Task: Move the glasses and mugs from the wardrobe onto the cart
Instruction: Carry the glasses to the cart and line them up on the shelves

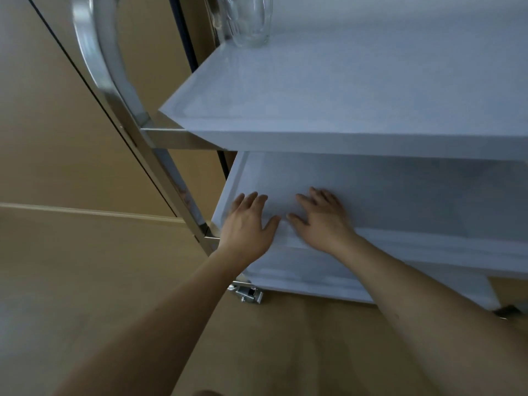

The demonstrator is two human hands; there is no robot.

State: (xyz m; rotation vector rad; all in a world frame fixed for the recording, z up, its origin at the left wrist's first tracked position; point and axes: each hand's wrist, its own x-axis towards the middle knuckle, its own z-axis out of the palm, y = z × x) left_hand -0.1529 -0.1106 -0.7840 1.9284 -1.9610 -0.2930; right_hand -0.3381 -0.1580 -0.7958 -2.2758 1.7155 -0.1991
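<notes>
A white cart with a chrome frame (pixel 125 115) fills the right of the view. Its top shelf (pixel 328 90) carries a clear glass (pixel 251 21) at the far left corner, cut off by the top edge of the frame. My left hand (pixel 247 221) and my right hand (pixel 320 218) lie side by side over the left part of the middle shelf (pixel 414 195), palms down, fingers spread, holding nothing. No mug is in view. The wardrobe is out of view.
A lower white shelf (pixel 314 278) shows beneath the middle one. A chrome caster (pixel 248 294) sits at the cart's near left corner on the tan floor (pixel 100 267). A beige wall or panel (pixel 57 110) rises to the left.
</notes>
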